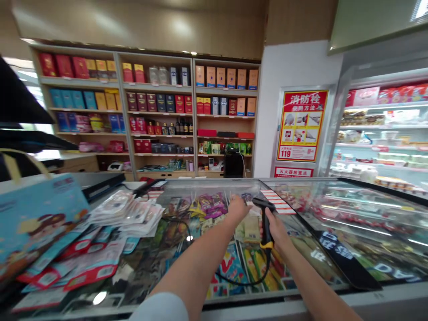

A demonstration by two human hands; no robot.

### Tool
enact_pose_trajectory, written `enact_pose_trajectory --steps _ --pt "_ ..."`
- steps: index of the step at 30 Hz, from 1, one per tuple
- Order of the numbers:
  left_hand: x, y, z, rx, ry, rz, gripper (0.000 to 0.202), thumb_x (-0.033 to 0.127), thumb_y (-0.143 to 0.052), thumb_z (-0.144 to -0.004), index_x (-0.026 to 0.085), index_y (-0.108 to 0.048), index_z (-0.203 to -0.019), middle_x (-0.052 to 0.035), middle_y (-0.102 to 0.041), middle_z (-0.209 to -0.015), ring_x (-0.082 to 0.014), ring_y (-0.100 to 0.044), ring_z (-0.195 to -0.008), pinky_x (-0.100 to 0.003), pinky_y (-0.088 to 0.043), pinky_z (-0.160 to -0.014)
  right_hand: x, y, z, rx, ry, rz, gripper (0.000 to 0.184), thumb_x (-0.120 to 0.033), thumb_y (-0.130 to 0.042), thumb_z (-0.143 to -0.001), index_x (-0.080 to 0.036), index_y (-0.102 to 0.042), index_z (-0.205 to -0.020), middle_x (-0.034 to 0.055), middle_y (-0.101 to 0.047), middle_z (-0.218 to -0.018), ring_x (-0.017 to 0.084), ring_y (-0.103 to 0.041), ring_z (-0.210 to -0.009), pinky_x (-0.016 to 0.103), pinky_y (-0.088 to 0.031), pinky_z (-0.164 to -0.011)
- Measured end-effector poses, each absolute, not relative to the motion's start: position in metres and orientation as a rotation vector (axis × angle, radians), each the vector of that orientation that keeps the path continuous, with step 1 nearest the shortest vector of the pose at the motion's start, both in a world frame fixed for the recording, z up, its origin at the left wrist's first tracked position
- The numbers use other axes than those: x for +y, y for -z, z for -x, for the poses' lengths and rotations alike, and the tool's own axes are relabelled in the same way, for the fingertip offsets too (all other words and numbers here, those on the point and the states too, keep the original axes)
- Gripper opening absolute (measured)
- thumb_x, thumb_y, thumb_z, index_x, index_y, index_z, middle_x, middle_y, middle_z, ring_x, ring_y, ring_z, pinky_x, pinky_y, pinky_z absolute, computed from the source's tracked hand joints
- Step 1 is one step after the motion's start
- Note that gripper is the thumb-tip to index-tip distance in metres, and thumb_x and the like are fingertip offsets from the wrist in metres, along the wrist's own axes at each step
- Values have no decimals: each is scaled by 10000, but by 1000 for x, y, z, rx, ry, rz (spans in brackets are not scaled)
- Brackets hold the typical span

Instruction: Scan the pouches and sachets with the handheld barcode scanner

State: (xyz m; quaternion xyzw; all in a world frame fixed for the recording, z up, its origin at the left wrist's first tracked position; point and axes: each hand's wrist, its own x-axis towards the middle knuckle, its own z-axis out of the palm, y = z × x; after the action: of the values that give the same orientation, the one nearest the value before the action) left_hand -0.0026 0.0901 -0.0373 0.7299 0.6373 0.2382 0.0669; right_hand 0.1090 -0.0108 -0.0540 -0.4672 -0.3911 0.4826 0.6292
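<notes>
The person's right hand (276,226) is gripping a black-and-yellow handheld scanner (266,229) by its handle, the fingers wrapping around it and the scanner head sitting uppermost. The scanner is standing roughly upright above the glass-topped freezer (256,310), just to the right of the left hand (238,207). A black cable (239,282) is curving from the handle's base toward the left. The left hand is extending forward over the glass, near the scanner head; its fingers are too blurred to tell whether they are open or holding something. Beneath the glass, purple snack packs (216,206) and corn packs (256,264) are showing through. White packets (143,215) are lying in a heap to the left, with red-and-blue packets (96,263) spreading in front of them, and a blue carrier bag (42,209) is standing beside these. Boxed goods are filling the shelves (195,98) behind.
</notes>
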Motion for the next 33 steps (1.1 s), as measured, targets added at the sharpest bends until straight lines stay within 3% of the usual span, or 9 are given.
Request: enact_pose_trajectory --steps 5,8,12,15,19,21,24,29,33 --pt "73 26 93 1961 -1016 -2203 239 375 -569 -786 177 -634 -904 -100 -572 -1099 -210 -589 -983 -306 -444 -869 -11 42 -66 -857 -1227 1058 361 -551 -547 -776 -209 -474 -683 16 -579 -477 174 -568 -389 257 -404 -318" --pt "59 14 161 2075 -1178 -2146 205 309 -574 -786 170 -619 -930 -103 -540 -1144 -205 -557 -1030 -304 -419 -910 -8 36 -23 -913 -1301 999 350 -536 -526 -792 -217 -476 -659 16 -566 -456 171 -543 -366 270 -409 -330" --pt "37 -8 249 2297 -1298 -2138 255 279 -578 -777 163 -593 -1003 -114 -521 -1176 -215 -506 -1109 -305 -378 -959 -3 34 41 -1044 -1420 983 436 -594 -477 -798 -212 -468 -588 -7 -493 -376 138 -474 -305 258 -406 -325" --pt "18 -23 309 2564 -1273 -2049 356 353 -584 -767 168 -562 -1070 -123 -531 -1185 -244 -497 -1120 -332 -385 -940 -4 33 86 -1132 -1464 962 482 -638 -464 -782 -204 -476 -573 -4 -486 -362 132 -465 -291 250 -399 -311" --pt "-6 -34 367 2854 -996 -1730 610 547 -604 -701 131 -519 -1140 -184 -573 -1144 -310 -520 -1096 -381 -418 -869 -9 29 133 -1218 -1474 920 474 -630 -480 -773 -195 -477 -588 -1 -511 -386 127 -483 -303 230 -391 -301" --pt "-15 -35 384 2868 -809 -1595 640 588 -622 -663 131 -542 -1103 -191 -607 -1086 -323 -545 -1062 -387 -428 -843 -11 29 149 -1266 -1462 880 461 -629 -510 -752 -192 -478 -609 -9 -523 -407 120 -477 -304 225 -389 -297" --pt "-24 -33 395 2871 -665 -1561 574 575 -648 -644 147 -585 -1020 -176 -624 -1053 -316 -549 -1057 -369 -433 -834 -11 32 160 -1330 -1445 821 455 -633 -564 -705 -194 -473 -624 -28 -514 -415 113 -464 -306 226 -392 -295" --pt "-32 -30 397 2963 -842 -1769 385 414 -657 -691 163 -591 -975 -148 -598 -1098 -289 -532 -1081 -341 -426 -840 -7 38 151 -1374 -1412 877 462 -635 -543 -716 -197 -467 -589 -35 -486 -382 105 -442 -297 230 -399 -317" --pt "-25 -31 389 2683 -1171 -1828 162 261 -505 -810 173 -584 -921 -93 -643 -864 -241 -610 -902 -310 -437 -767 -2 41 129 -1385 -1414 874 467 -646 -525 -717 -196 -482 -600 -31 -482 -368 116 -448 -303 232 -391 -323"
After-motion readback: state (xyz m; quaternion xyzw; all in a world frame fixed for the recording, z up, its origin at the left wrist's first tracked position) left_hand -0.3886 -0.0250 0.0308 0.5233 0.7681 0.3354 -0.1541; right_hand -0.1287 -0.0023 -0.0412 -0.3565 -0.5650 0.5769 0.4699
